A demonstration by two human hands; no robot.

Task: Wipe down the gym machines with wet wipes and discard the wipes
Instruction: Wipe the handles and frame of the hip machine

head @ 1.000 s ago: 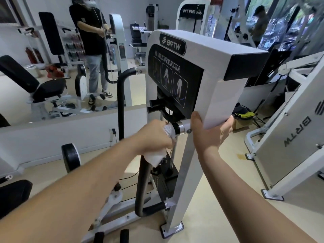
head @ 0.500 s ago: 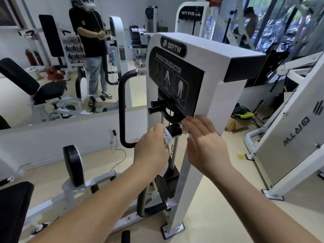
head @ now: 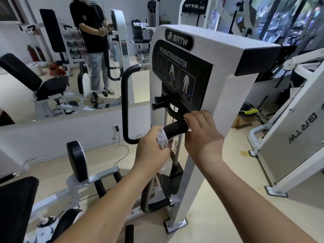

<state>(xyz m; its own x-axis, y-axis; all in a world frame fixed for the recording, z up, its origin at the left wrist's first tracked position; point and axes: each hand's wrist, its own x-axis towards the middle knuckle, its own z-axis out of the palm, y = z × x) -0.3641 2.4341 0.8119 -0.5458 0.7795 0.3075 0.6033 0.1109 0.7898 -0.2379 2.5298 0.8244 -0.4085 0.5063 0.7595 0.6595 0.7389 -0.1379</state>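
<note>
A white hip adductor machine point(head: 226, 55) with a black instruction panel stands in front of me. A short black handle grip point(head: 176, 128) juts out below the panel. My left hand point(head: 150, 151) is closed around a crumpled white wet wipe point(head: 162, 140), pressed against the near end of that grip. My right hand point(head: 203, 135) rests at the far end of the grip, fingers curled over its metal collar against the white frame. How firmly it holds is unclear.
A curved black bar point(head: 124, 106) rises left of the machine. Black leg pads point(head: 77, 160) and a seat point(head: 15, 207) lie lower left. Another white machine point(head: 298, 137) stands right. A mirror point(head: 52, 58) behind reflects a standing person. A power cable point(head: 121, 148) trails on the floor.
My right hand left the white frame's edge and came down onto the far end of the handle. My left hand with the wipe slid back toward the near end, uncovering the black grip.
</note>
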